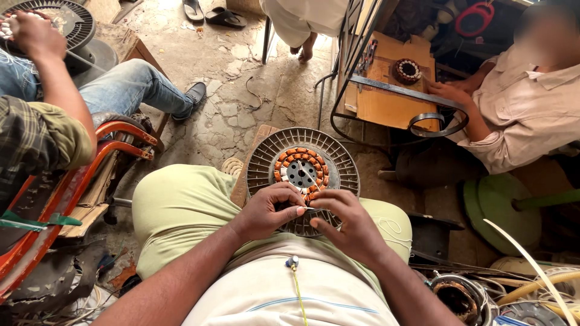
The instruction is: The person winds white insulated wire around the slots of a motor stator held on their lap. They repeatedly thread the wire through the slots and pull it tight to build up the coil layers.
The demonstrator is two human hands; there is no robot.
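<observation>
A round grey fan motor housing [344,166] with a ring of copper windings [290,154] lies on a wooden board between my knees. My left hand [267,211] and my right hand [347,224] meet at its near edge. Both pinch a thin white strand [307,209] stretched between the fingertips, just over the windings. My pale green trousers [181,208] and white shirt fill the lower view.
A person in jeans sits at the left beside an orange metal frame [124,139]. Another person at the right rests a hand on a wooden box [386,102] bearing a small copper winding [407,70]. Wires and motor parts [459,296] lie at the lower right.
</observation>
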